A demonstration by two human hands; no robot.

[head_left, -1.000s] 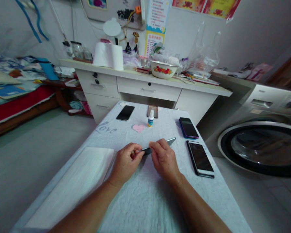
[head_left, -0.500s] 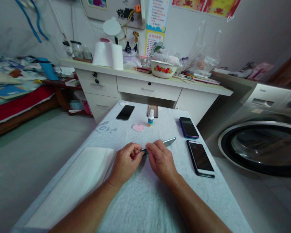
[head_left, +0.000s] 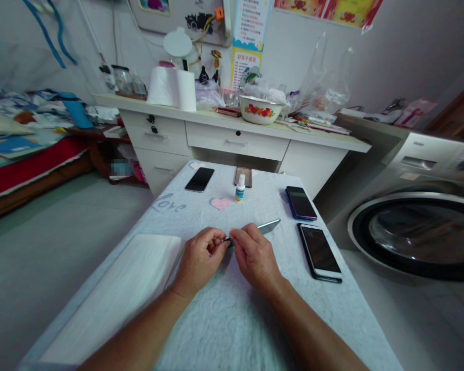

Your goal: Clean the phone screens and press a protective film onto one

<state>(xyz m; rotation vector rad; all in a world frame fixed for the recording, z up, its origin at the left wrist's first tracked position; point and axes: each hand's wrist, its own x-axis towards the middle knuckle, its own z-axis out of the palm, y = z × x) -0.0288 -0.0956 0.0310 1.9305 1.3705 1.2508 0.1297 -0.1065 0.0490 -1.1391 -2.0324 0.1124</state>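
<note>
A thin grey phone point(head_left: 269, 225) is seen nearly edge-on at the middle of the table, with its right end poking out past my right hand. My left hand point(head_left: 199, 260) is closed, thumb and fingers pinching the phone's dark left end. Close beside it, my right hand point(head_left: 255, 256) is closed too, its fingertips pinched at the phone's edge. Whatever is between those right fingertips is too small or hidden to make out. Beyond the hands, a small white spray bottle point(head_left: 240, 188) with a blue and orange label stands upright.
A black phone point(head_left: 200, 179) lies far left, and a brown phone case point(head_left: 248, 176) behind the bottle. Along the right edge are a dark phone point(head_left: 300, 203) and a white-framed phone point(head_left: 320, 251). A white pad point(head_left: 118, 299) covers the left side. A washing machine point(head_left: 413, 159) stands right.
My right hand has shifted slightly left along the phone, its fingertips nearer my left hand. My left hand, the phone and the other things look unchanged.
</note>
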